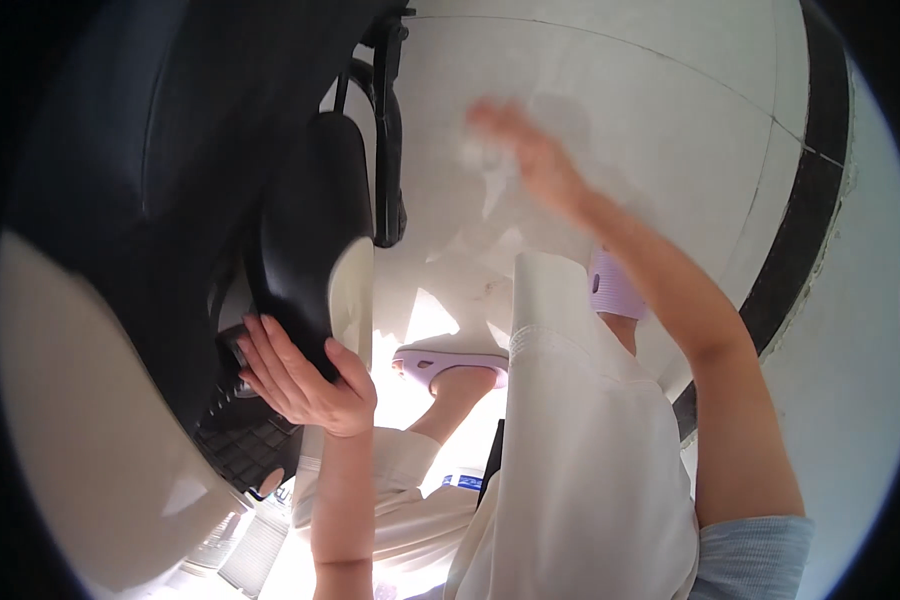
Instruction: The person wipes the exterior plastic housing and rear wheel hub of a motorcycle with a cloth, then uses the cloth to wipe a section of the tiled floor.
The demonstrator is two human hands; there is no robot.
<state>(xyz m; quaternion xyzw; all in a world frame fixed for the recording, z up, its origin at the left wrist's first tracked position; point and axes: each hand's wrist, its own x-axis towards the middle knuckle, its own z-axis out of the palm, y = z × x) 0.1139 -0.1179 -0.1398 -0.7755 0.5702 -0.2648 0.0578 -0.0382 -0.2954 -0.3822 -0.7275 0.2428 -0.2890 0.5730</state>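
My left hand [315, 390] lies with fingers stretched and thumb apart against the lower end of a smooth black curved part [315, 220]. This part belongs to a large black and cream vehicle, perhaps a scooter, on the left. Its cream panel [80, 400] curves beneath the black body. My right hand [535, 155] is stretched out over the floor, away from the vehicle. Motion smears its fingers, and I cannot make out whether anything is in them.
A black bar-like part [390, 150] juts from the vehicle's upper right side. Pale tiles make up the floor [670, 120], with a dark skirting band [800, 230] along the right wall. My lilac slippers [450, 365] stand on the floor, and bright sunlight falls near them.
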